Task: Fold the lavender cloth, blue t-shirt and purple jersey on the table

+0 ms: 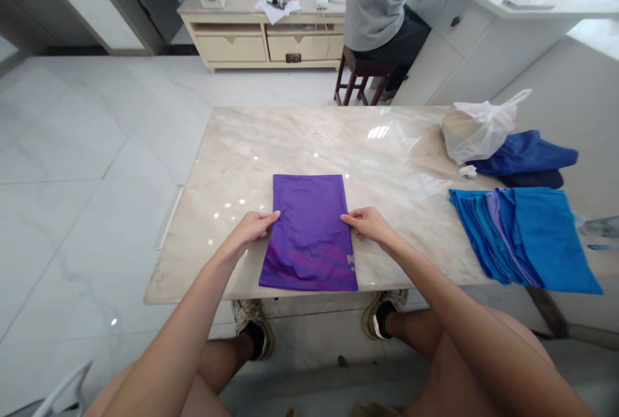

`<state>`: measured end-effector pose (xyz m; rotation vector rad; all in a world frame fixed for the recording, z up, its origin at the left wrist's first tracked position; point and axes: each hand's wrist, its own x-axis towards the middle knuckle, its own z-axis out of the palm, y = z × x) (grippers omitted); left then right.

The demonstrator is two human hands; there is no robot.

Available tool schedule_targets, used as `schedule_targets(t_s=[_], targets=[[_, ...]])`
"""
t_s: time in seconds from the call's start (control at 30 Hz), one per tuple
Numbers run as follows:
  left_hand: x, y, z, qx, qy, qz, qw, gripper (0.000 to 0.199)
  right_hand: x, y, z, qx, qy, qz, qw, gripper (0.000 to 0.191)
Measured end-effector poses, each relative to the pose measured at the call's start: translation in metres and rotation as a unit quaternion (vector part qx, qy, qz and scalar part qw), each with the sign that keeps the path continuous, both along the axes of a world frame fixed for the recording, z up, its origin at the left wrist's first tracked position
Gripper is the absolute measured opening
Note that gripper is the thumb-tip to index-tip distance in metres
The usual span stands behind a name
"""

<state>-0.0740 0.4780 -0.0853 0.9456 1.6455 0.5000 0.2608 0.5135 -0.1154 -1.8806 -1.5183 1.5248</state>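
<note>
A purple cloth (309, 230) lies flat on the marble-patterned table (271, 140), close to its front edge. It is roughly rectangular, with a few wrinkles, a pinkish band low down and small grey marks near its lower right corner. My left hand (256, 225) pinches the cloth's left edge between thumb and fingers. At about the same height on the opposite side, my right hand (363, 221) has the right edge pinched.
Overlapping blue cloths (551, 236), one lilac among them, lie at the table's right end. Behind them are a white plastic bag (478, 127) and dark blue fabric (527, 153). Beyond the table, a person (382, 4) sits on a stool (367, 69).
</note>
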Motion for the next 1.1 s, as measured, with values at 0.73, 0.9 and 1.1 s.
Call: schedule_targets(t_s=[0.73,0.9,1.1], targets=[[0.005,-0.008,0.068,0.222,-0.051,0.077,0.971,0.055,0.010,0.009,0.052,0.183,0.152,-0.051,0.970,0.056],[0.007,-0.011,0.071,0.246,-0.084,0.122,0.958,0.055,-0.002,0.012,0.053,0.213,0.171,-0.065,0.960,0.056],[0.010,-0.009,0.066,0.245,-0.153,0.181,0.940,0.061,-0.011,0.019,0.055,0.111,0.244,-0.050,0.962,0.057]])
